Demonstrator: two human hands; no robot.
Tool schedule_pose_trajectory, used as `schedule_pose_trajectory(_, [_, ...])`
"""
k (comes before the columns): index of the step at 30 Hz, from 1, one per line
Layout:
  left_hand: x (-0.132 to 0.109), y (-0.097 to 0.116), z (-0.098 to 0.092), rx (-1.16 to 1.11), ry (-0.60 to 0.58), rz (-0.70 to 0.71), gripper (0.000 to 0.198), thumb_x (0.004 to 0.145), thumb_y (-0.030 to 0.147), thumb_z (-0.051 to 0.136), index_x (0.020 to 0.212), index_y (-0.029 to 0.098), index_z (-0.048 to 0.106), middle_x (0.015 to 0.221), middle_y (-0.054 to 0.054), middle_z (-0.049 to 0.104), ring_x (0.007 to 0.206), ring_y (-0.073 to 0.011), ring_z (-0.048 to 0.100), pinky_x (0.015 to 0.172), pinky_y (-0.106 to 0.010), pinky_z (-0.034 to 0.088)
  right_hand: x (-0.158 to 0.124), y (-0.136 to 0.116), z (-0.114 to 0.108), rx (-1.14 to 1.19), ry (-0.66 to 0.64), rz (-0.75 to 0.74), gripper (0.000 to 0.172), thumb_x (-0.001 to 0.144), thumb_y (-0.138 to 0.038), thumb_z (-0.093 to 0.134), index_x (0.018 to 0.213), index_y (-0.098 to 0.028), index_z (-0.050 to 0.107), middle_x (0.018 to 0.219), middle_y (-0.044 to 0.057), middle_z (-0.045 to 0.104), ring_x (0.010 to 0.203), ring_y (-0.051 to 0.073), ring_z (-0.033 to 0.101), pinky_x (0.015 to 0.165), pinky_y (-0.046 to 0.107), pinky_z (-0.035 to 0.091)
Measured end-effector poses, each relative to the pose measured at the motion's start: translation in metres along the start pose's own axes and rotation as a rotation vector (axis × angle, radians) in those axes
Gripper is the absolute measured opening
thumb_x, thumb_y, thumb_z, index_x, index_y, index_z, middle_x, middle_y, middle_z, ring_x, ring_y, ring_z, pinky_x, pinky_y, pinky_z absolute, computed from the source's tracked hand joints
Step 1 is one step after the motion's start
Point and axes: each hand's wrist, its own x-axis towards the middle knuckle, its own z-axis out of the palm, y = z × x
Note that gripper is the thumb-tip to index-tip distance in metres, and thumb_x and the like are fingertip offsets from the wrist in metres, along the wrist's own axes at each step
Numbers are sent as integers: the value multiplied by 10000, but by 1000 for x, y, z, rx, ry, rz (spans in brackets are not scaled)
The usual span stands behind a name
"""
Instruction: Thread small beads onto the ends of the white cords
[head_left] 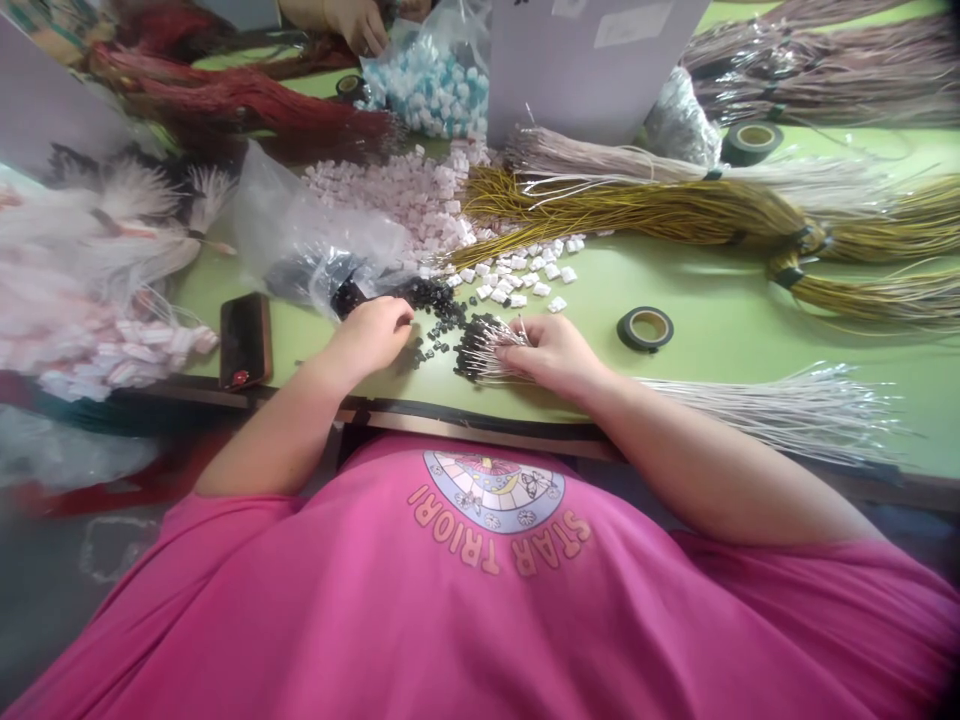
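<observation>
My right hand (559, 350) is closed around a bundle of white wires (765, 405). The bundle runs under my right forearm to the right, where its loose ends fan out over the table. At the left end of the bundle, a cluster of small black connectors (471, 352) sits beside my fingers. My left hand (375, 335) is just left of a scattered pile of small black connectors (442, 302). Its fingers are curled together, and whatever is between the fingertips is hidden. Behind that hand lies a clear plastic bag (292, 225) with dark pieces at its mouth.
White connectors (397, 195) are heaped beyond the bag. Yellow wire bundles (645, 212) cross the green table (705, 285). A black tape roll (645, 329) lies right of my hand, a phone (245, 340) at left. Another person's hand (360, 22) shows at the back.
</observation>
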Motion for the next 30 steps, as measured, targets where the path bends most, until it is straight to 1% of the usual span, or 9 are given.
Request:
schedule_pose_trajectory(3, [-8, 20, -6, -263, 15, 21, 222, 772, 210, 526, 946, 171, 658, 951, -50, 678, 820, -167, 612, 797, -320, 484, 0, 0, 1, 24, -17, 13, 101, 667, -205, 527, 637, -128, 585, 534, -24, 500, 513, 79, 438, 501, 221, 331])
schedule_pose_trajectory(5, [-12, 35, -6, -449, -13, 77, 221, 762, 187, 534, 936, 169, 670, 953, -42, 676, 839, -155, 618, 812, -306, 487, 0, 1, 2, 55, -32, 19, 99, 651, -186, 522, 659, -123, 598, 553, -21, 506, 531, 85, 452, 513, 223, 337])
schedule_pose_trajectory(8, [-13, 51, 2, -671, -71, 109, 207, 754, 171, 548, 912, 152, 681, 933, -46, 676, 854, -149, 625, 817, -299, 494, 0, 3, 2, 94, -29, 32, 122, 649, -204, 527, 673, -115, 606, 546, -22, 487, 524, 85, 436, 506, 226, 328])
schedule_pose_trajectory(11, [-11, 58, 12, -825, -110, 62, 205, 753, 195, 580, 927, 138, 674, 918, -53, 685, 840, -147, 632, 794, -297, 505, 1, 3, 3, 123, -27, 50, 149, 660, -236, 528, 684, -110, 605, 533, -27, 463, 504, 78, 408, 486, 223, 312])
schedule_pose_trajectory(15, [-10, 62, 17, -930, -150, 0, 186, 741, 229, 629, 892, 130, 674, 877, -56, 695, 791, -139, 636, 746, -280, 514, -1, 0, 2, 112, -51, 52, 116, 640, -221, 530, 657, -116, 578, 538, -30, 451, 503, 71, 395, 474, 214, 307])
schedule_pose_trajectory(20, [-11, 66, 24, -1064, -150, -85, 187, 743, 253, 642, 898, 147, 640, 692, -4, 653, 532, -73, 556, 528, -214, 462, -2, -4, 0, 99, -69, 67, 90, 608, -202, 544, 641, -120, 559, 541, -30, 458, 498, 66, 390, 460, 206, 298])
schedule_pose_trajectory(22, [-11, 66, 28, -1110, -140, -96, 174, 730, 262, 660, 855, 147, 621, 619, 18, 615, 478, -63, 522, 487, -205, 437, -1, -4, 0, 121, -72, 56, 86, 607, -194, 544, 638, -116, 562, 547, -28, 464, 503, 64, 394, 470, 205, 305])
schedule_pose_trajectory(26, [-11, 64, 33, -1176, -169, -111, 193, 693, 262, 693, 824, 140, 621, 610, 17, 612, 513, -77, 560, 534, -220, 471, -1, -1, 0, 191, -70, 52, 128, 647, -225, 532, 651, -109, 584, 548, -24, 468, 503, 66, 395, 484, 212, 316])
schedule_pose_trajectory(30, [-12, 64, 34, -1215, -173, -152, 251, 645, 239, 724, 852, 139, 625, 704, 1, 649, 553, -86, 589, 580, -246, 501, -1, 1, 1, 113, -18, 57, 152, 651, -250, 539, 671, -112, 599, 550, -23, 464, 519, 76, 401, 493, 219, 317])
